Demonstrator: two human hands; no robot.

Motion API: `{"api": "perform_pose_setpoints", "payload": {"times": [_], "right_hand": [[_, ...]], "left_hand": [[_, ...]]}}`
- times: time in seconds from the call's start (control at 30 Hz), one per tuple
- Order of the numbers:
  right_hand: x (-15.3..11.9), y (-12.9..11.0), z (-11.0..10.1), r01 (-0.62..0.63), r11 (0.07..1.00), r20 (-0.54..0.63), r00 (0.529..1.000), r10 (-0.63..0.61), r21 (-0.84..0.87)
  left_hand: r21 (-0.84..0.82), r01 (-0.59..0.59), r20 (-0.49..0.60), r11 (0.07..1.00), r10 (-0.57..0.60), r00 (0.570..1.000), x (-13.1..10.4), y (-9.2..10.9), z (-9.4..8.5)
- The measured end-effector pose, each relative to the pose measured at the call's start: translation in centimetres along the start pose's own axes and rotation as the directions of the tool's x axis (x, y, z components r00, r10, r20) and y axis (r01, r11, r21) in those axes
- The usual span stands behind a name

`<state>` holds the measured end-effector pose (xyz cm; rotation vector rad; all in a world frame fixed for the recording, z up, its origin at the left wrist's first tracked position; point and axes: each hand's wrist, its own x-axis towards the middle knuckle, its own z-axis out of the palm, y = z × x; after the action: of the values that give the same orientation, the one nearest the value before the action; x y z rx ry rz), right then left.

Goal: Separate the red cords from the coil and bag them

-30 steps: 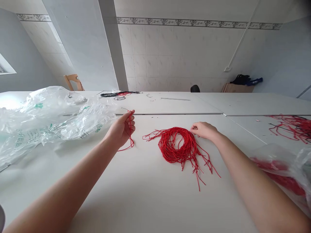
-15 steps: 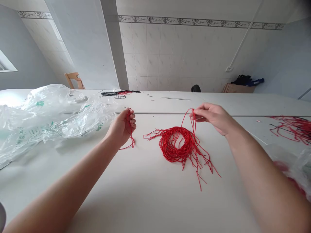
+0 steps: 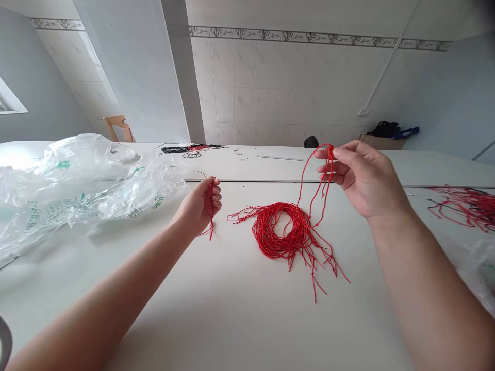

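Observation:
A coiled bundle of braided red cords lies on the white table, its loose ends fanned out to the left and lower right. My right hand, raised above and to the right of the bundle, pinches a red braided cord between thumb and fingertips; its strands hang down to the bundle. Left of the bundle, my left hand is closed round a thin red cord, whose ends dangle below the fingers. Part of that cord is hidden inside the fist.
Clear plastic bags cover the table's left side. Black and red cords lie at the back. More red and black cords and another plastic bag are at the right. A thin strip rests behind the table seam.
My right hand has moved up and to the right, lifting the cord higher from the bundle. My left hand has shifted slightly right and down, still closed on its cord.

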<state>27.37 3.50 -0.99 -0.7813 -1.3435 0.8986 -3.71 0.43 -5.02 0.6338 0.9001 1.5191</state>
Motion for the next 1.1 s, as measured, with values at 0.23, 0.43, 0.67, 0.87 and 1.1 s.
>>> {"api": "perform_pose_setpoints", "payload": {"times": [0.23, 0.43, 0.67, 0.87, 1.1], "right_hand": [[-1.1, -0.8, 1.7, -0.044, 0.987, -0.005, 0.999, 0.045, 0.153], [-3.7, -2.3, 4.9, -0.05, 0.999, 0.151, 0.987, 0.047, 0.017], [-2.9, -0.8, 4.8, -0.017, 0.998, 0.116, 0.993, 0.01, 0.054], [-1.2, 1.8, 4.2, -0.074, 0.992, 0.037, 0.997, 0.071, 0.1], [-0.6, 4.2, 4.2, -0.176, 0.976, 0.056, 0.984, 0.17, 0.127]], "left_hand": [[0.094, 0.157, 0.075, 0.983, -0.164, 0.984, -0.3, -2.4, 0.2], [0.158, 0.412, 0.206, 0.897, -0.438, 0.875, -2.4, -4.5, 1.5], [0.155, 0.452, 0.324, 0.878, -0.477, 0.817, -3.6, -4.6, 2.1], [0.145, 0.437, 0.364, 0.888, -0.459, 0.811, -3.2, -4.1, 1.6], [0.106, 0.406, 0.362, 0.907, -0.416, 0.834, -3.3, -3.3, 1.9]]}}
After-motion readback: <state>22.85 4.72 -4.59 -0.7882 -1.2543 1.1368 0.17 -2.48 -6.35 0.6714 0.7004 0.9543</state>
